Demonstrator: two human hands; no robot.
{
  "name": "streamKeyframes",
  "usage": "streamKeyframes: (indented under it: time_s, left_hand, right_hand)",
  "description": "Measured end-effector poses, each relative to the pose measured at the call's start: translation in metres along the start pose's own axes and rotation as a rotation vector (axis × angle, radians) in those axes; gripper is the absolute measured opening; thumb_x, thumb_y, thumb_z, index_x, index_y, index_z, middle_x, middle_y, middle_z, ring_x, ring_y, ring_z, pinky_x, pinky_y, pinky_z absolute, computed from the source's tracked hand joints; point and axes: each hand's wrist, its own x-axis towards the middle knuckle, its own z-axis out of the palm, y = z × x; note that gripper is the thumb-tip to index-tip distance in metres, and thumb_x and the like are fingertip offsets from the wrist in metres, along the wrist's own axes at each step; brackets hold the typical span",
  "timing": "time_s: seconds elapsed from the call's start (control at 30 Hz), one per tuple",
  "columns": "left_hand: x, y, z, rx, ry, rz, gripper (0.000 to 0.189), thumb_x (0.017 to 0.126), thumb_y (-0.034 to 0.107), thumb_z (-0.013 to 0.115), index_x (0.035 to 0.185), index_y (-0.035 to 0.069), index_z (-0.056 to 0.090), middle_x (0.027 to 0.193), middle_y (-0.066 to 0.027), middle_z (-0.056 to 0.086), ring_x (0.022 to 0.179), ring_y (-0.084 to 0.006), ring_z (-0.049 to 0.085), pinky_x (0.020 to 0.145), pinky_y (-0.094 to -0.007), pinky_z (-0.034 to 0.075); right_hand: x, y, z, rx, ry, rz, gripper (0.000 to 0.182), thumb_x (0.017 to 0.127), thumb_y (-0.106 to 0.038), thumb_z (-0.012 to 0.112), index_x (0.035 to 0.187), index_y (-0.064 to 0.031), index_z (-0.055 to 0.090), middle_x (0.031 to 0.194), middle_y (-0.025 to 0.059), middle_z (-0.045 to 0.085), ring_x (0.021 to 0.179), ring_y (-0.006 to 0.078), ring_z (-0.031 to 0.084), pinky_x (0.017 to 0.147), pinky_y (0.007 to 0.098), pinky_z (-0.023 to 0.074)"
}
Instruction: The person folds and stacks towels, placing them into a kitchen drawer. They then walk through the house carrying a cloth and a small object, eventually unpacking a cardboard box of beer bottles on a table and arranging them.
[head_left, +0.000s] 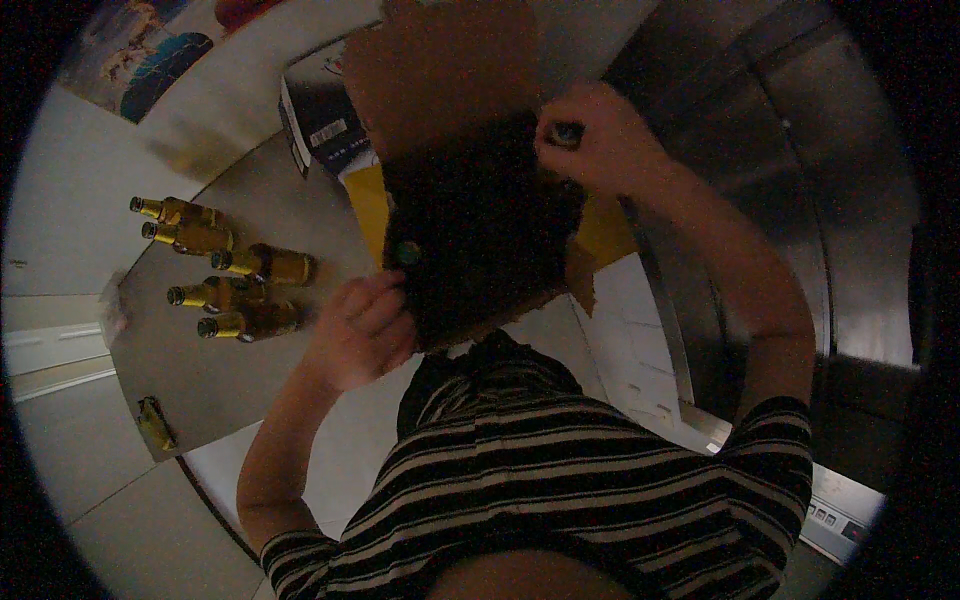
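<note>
An open cardboard box (450, 90) with a torn flap stands before me, its inside very dark. A round bottle cap (407, 253) shows inside near the left wall. My left hand (364, 330) is blurred, its fingers curled at the box's lower left edge. Over the box's upper right side, my right hand (589, 142) closes around a bottle, of which only the dark round top (566, 134) shows between the fingers; the rest is hidden. Left of the box, several amber glass bottles with yellow foil necks (262, 264) stand grouped on the grey countertop (225, 397).
A black-and-white printed carton (330, 124) lies behind the box's left side. Near the counter's front left corner is a small yellow-green object (156, 424). Dark metallic panels (780, 187) rise at the right, beside white drawers (637, 345). A picture (142, 60) hangs at the upper left.
</note>
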Motion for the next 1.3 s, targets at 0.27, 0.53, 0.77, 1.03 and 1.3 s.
streamKeyframes:
  time_s: [0.27, 0.53, 0.77, 1.03, 1.3]
  left_hand:
    - [0.003, 0.005, -0.005, 0.045, 0.015, -0.03, 0.022, 0.055, 0.016, 0.065, 0.074, 0.009, 0.056, 0.085, -0.0068, 0.053, 0.093, -0.0237, 0.051, 0.087, -0.0435, 0.038]
    - [0.069, 0.015, 0.0, 0.221, -0.552, 0.182, 0.017, 0.071, 0.011, 0.05, 0.086, 0.01, 0.06, 0.085, -0.0088, 0.058, 0.09, -0.0239, 0.054, 0.084, -0.0405, 0.041]
    - [0.097, 0.015, 0.069, -0.009, -0.471, 0.301, 0.01, 0.066, 0.008, 0.055, 0.073, 0.006, 0.062, 0.066, -0.0114, 0.059, 0.067, -0.0253, 0.06, 0.057, -0.0343, 0.049]
    - [0.118, -0.029, 0.055, 0.186, -0.405, -0.001, 0.008, 0.063, 0.006, 0.055, 0.065, 0.003, 0.063, 0.066, -0.0131, 0.06, 0.065, -0.0267, 0.061, 0.055, -0.0361, 0.05]
    - [0.124, -0.035, 0.048, 0.227, -0.526, -0.012, 0.011, 0.066, 0.006, 0.054, 0.073, 0.005, 0.063, 0.072, -0.0129, 0.061, 0.069, -0.0267, 0.062, 0.056, -0.0359, 0.05]
  right_hand:
    - [0.002, -0.021, -0.073, 0.193, 0.172, 0.149, 0.014, 0.068, -0.016, 0.063, 0.078, -0.0055, 0.061, 0.074, 0.0009, 0.06, 0.074, 0.0109, 0.055, 0.068, 0.024, 0.0425]
    - [-0.008, -0.075, -0.122, -0.012, 0.636, 0.106, 0.011, 0.078, -0.013, 0.058, 0.085, -0.0055, 0.055, 0.077, 0.0077, 0.056, 0.07, 0.0168, 0.056, 0.064, 0.0295, 0.0469]
    - [-0.037, -0.057, -0.136, 0.191, 0.71, 0.141, 0.005, 0.071, -0.005, 0.057, 0.076, -0.0044, 0.059, 0.075, 0.0029, 0.057, 0.071, 0.0114, 0.053, 0.066, 0.0237, 0.0426]
    - [-0.057, -0.083, -0.128, 0.136, 0.661, 0.088, 0.006, 0.067, 0.001, 0.057, 0.071, -0.0029, 0.054, 0.071, 0.0051, 0.054, 0.067, 0.0133, 0.051, 0.063, 0.0269, 0.0417]
    - [-0.043, -0.085, -0.11, 0.242, 0.377, -0.269, 0.01, 0.062, 0.001, 0.059, 0.068, -0.004, 0.054, 0.063, 0.0054, 0.052, 0.056, 0.0156, 0.05, 0.055, 0.0274, 0.0411]
